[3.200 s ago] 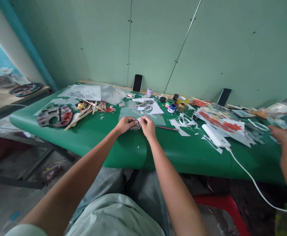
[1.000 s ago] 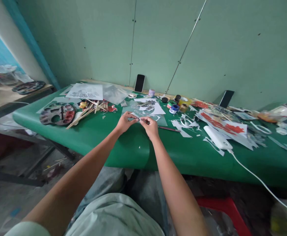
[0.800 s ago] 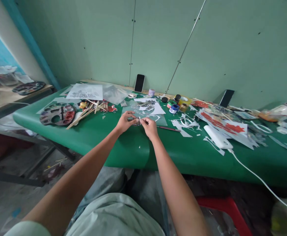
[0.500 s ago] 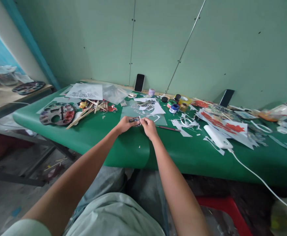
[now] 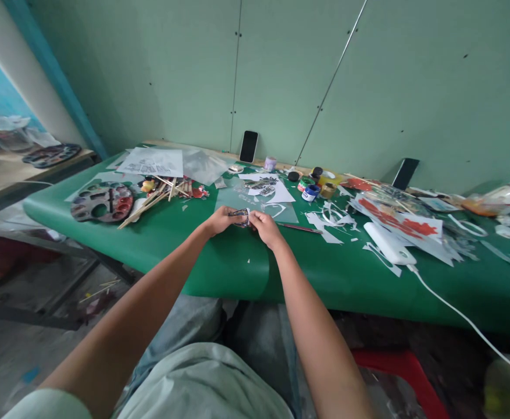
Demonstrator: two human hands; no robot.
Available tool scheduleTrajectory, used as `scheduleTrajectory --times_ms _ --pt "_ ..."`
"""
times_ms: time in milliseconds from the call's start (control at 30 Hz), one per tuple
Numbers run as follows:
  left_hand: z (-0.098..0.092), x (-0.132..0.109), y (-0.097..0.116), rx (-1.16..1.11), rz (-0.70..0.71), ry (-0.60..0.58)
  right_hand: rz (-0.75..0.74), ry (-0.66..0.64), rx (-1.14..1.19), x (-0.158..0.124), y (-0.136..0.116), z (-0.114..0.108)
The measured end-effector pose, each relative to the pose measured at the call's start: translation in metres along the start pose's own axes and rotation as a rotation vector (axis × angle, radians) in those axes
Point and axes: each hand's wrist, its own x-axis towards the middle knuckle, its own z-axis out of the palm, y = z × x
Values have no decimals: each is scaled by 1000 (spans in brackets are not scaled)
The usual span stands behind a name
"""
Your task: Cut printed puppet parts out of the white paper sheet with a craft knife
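My left hand [image 5: 220, 220] and my right hand [image 5: 266, 227] meet over the near middle of the green table [image 5: 171, 238]. Both pinch a small black-and-white paper cutout [image 5: 241, 216] held between their fingertips, just above the table. Right behind the hands lie a clear plastic sheet [image 5: 232, 198] and a white paper with printed black patterns [image 5: 266, 189]. A thin red-handled tool [image 5: 299, 227] lies on the table just right of my right hand.
A round paint palette [image 5: 103, 202] and a heap of wooden sticks [image 5: 154, 198] sit at the left. Small paint pots [image 5: 309, 189] stand behind. White paper scraps [image 5: 331, 218], a white power bank [image 5: 386, 242] with cable, red-and-white prints [image 5: 394, 218] lie right. Two phones [image 5: 249, 146] lean on the wall.
My hands have stayed together, turning the cutout between the fingertips. The other person's hand seen at the far right 3.2 s ago has drawn back out of view.
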Motion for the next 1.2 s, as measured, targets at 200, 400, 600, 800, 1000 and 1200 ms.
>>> scheduleTrajectory --times_ms 200,400,600,800,1000,1200 --pt "1 3 -2 -30 5 1 20 -22 56 -1 -1 -1" --pt "6 5 -6 -20 58 73 22 97 55 -1 4 1" --pt "8 6 -9 51 80 170 -41 207 15 1 4 5" --pt "8 3 -6 118 63 169 -68 251 -42 0 1 3" --pt "6 0 -2 171 34 182 -95 242 -92 0 0 4" --pt "5 1 -4 172 20 162 -129 229 -134 -1 1 4"
